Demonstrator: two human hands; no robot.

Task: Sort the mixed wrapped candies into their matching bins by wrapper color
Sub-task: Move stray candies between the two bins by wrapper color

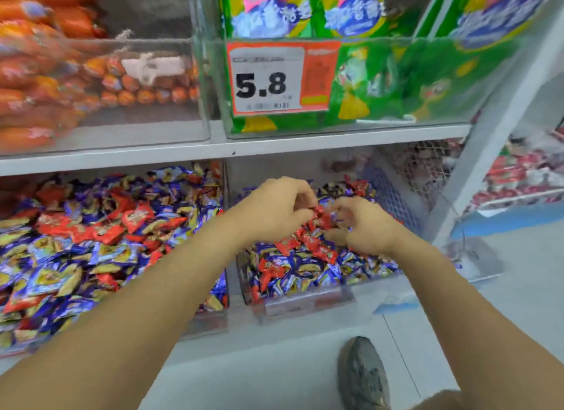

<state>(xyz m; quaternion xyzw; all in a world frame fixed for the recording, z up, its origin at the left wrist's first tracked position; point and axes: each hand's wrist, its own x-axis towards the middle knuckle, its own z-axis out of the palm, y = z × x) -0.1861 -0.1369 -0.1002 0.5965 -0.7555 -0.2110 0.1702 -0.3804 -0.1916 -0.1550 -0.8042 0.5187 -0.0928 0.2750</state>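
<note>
Both hands are held over the right-hand bin (305,299) on the lower shelf, where red candies (308,241) lie mixed among blue ones. The left hand (274,209) is curled, with a red candy (319,210) pinched at its fingertips. The right hand (361,226) is curled onto the red cluster; its exact hold cannot be told. Red pieces are apparently being gathered for removal to the left bin (210,321).

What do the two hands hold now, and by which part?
Both the left hand and the right hand pinch red-wrapped candies between curled fingertips; which part of the wrappers cannot be told.
</note>
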